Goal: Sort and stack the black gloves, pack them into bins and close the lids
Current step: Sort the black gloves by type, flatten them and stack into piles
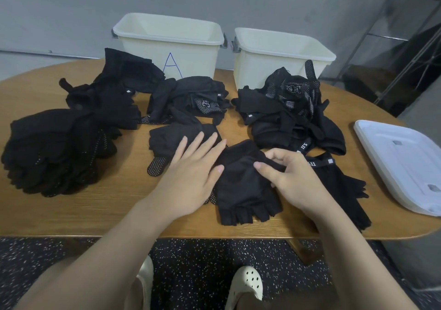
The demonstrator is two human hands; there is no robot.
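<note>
On the wooden table (95,214), far left, sits a tall stack of black gloves (57,152); looser heaps (188,97) lie before bin A (148,44), which looks empty as far as its interior shows. At centre the left hand (191,178) lies flat, fingers straight, its thumb on the edge of a fingerless glove (243,190). The right hand (286,178) pinches that glove's cuff edge between thumb and curled fingers. The unmarked bin (262,61) stands behind an unsorted pile (293,114); the white lids (403,164) rest far right. Judgement: sorting is in hand, packing not begun. Next, the glove needs flattening and placing on its matching stack.
</note>
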